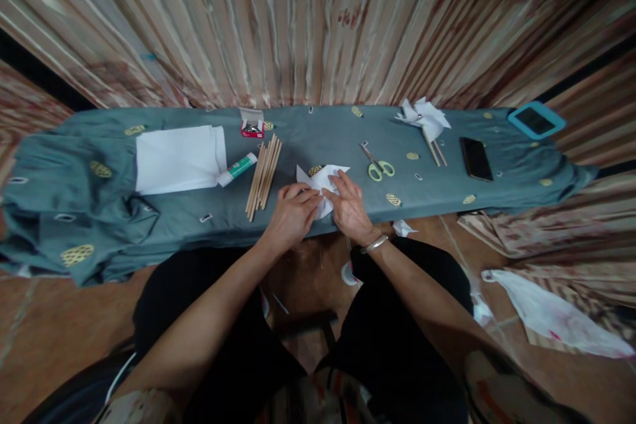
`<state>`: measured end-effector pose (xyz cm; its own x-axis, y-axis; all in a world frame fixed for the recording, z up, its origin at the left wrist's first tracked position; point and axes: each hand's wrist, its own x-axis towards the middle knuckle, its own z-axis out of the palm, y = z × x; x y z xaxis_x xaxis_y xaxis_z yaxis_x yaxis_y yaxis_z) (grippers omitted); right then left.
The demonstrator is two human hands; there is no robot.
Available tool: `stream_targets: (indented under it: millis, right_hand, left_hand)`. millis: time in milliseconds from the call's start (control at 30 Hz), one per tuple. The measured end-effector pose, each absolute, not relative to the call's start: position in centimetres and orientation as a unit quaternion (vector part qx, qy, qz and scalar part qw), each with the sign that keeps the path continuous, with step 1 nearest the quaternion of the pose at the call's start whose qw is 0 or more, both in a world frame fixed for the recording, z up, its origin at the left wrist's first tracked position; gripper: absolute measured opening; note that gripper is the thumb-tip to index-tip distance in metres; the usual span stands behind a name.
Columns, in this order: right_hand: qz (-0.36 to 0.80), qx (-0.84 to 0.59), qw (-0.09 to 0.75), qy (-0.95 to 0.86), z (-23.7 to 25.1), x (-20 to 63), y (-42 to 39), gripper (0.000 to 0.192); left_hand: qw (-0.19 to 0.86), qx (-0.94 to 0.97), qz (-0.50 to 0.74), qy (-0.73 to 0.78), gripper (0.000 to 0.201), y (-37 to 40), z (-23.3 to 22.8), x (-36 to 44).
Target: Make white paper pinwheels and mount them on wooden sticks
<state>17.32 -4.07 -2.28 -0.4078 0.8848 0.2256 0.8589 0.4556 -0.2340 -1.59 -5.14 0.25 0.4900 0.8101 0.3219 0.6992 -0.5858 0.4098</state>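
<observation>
1. The left hand lies on the near edge of the table, which is draped in a grey-green cloth. Its fingers are curled, and the fingertips press down on a folded piece of white paper.
2. The right hand rests on the same paper from the other side. Its fingers are spread and flat on the sheet, with the thumb meeting the left hand's fingertips near the middle fold. A metal bangle sits on the right wrist.
3. The folded paper lies at the table's near edge, directly in front of the person, partly covered by both hands. Its pointed corners stick out beyond the fingers toward the far side.
4. Just left of the hands lies a bundle of thin wooden sticks, angled away from the person. A glue stick lies beside the bundle, touching a stack of white sheets.
5. Beyond the sticks stands a small open red box.
6. To the right of the paper lie green-handled scissors. Farther right are a finished paper pinwheel on its stick, a dark phone and a blue-framed tablet.
7. A white plastic bag lies on the floor to the right.
</observation>
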Motion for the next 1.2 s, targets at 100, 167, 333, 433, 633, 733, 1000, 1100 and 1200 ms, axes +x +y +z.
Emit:
stream_targets:
  millis: [100,167,333,433,633,733,1000,1100,1200]
  right_hand:
    - [0.037,-0.532,0.164,-0.830,-2.5,17.1,-4.2,0.043]
    - [0.033,-0.534,0.164,-0.829,-2.6,17.1,-4.2,0.042]
    - [0.029,-0.526,0.168,-0.833,-2.7,17.2,-4.2,0.041]
    - [0.025,-0.526,0.170,-0.833,-2.8,17.2,-4.1,0.040]
    - [0.014,-0.513,0.182,-0.839,-2.8,17.3,-4.1,0.039]
    - [0.012,-0.517,0.190,-0.834,-2.9,17.3,-4.3,0.041]
    - [0.032,-0.514,0.206,-0.832,-3.3,17.5,-4.4,0.043]
    - [0.041,-0.518,0.211,-0.828,-3.2,17.5,-4.4,0.045]
    - [0.052,-0.519,0.210,-0.827,-2.7,17.5,-4.3,0.045]
  left_hand:
    - [0.124,0.860,0.242,0.431,0.033,-5.0,0.3,-1.0]
    - [0.130,0.861,0.237,0.430,0.033,-4.9,0.2,-0.8]
    - [0.122,0.855,0.241,0.443,0.029,-4.4,-0.2,-1.3]
    - [0.109,0.852,0.252,0.446,0.029,-4.1,-0.5,-1.7]
    - [0.095,0.857,0.263,0.432,0.030,-4.2,-1.5,-1.6]
    - [0.083,0.862,0.260,0.426,0.029,-4.2,-1.9,-1.3]
    - [0.073,0.864,0.257,0.426,0.027,-4.1,-2.0,-1.0]
    - [0.083,0.864,0.253,0.428,0.029,-4.2,-1.7,-1.0]
    - [0.089,0.862,0.250,0.433,0.029,-4.2,-1.7,-0.8]
